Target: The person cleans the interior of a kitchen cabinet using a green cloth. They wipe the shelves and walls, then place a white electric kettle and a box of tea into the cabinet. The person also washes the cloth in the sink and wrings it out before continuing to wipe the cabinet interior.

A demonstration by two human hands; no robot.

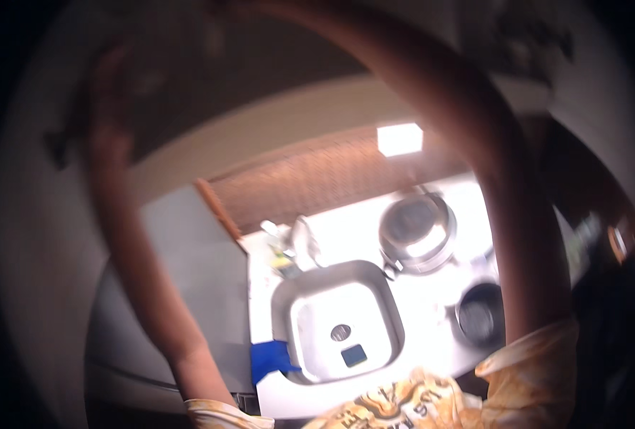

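Both my arms are raised into a dark, open wall cupboard (215, 86) above the sink. My left hand (111, 80) is at the cupboard's left side, blurred and in shadow; whether it holds anything does not show. The right forearm crosses the cupboard opening, and my right hand (234, 8) is a dark blur at the top rim of the view. Whatever its fingers touch is hidden. Below, a steel sink (392, 316) is set in a white counter (430, 332). In its basin lie a dark sponge (354, 355) and a drain strainer (341, 333).
A lidded steel pot (416, 228) stands behind the sink's right side, with a dark pan (480, 315) nearer me. A blue cloth (270, 360) hangs over the sink's left edge. Bottles (280, 249) crowd the faucet area (304, 241). At left rises a grey refrigerator (199, 279).
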